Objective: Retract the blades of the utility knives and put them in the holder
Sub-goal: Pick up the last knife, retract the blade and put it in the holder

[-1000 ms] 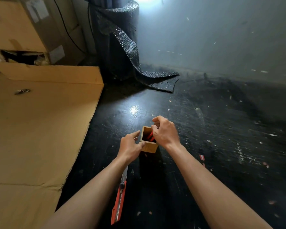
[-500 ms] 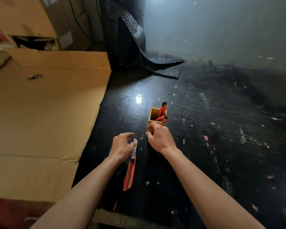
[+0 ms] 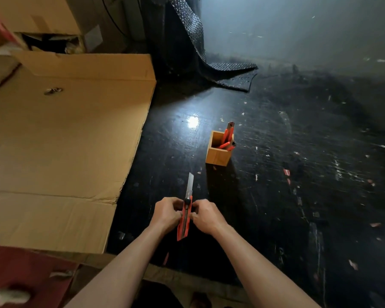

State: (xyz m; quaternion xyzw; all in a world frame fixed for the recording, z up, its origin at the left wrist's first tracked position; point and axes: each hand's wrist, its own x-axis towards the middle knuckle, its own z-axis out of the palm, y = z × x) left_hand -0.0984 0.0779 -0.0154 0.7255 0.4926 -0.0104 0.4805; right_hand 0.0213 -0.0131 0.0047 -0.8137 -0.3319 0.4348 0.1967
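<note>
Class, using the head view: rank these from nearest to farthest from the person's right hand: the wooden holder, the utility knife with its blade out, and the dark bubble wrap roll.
1. Utility knife: gripped by the right hand, on its left side.
2. Wooden holder: ahead of the hand, standing on the black floor.
3. Bubble wrap roll: farthest, by the back wall.

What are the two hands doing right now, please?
Left hand: closed on the knife, blade still out.
Right hand: closed on the same knife.
</note>
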